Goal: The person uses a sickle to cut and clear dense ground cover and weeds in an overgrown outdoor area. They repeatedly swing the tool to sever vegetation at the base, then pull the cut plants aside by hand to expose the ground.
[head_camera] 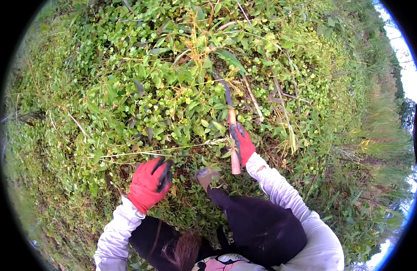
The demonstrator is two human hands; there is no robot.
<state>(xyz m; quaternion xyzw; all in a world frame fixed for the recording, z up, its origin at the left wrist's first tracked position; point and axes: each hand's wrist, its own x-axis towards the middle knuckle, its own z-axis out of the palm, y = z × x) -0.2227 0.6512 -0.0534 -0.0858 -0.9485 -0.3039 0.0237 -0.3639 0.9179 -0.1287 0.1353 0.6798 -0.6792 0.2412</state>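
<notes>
My right hand (241, 144), in a red glove with dark fingers, grips the orange-pink handle (235, 162) of a sickle. The sickle's dark blade (226, 89) points away from me and bends left at its far end, where leaves partly cover it. My left hand (150, 183), gloved the same way, hovers lower left with its fingers loosely curled and apart. Nothing shows in it, though its palm is partly turned from view. Just beyond its fingertips runs a thin pale grass stalk (154, 151). Low leafy ground cover (154, 101) spreads before me.
A yellowish spindly plant (196, 50) stands beyond the blade. Dry sticks (252, 96) lie to its right. My boot (208, 178) is planted between my hands, below my bent, dark-trousered knee (262, 230). Taller grass (378, 132) and trees line the right side.
</notes>
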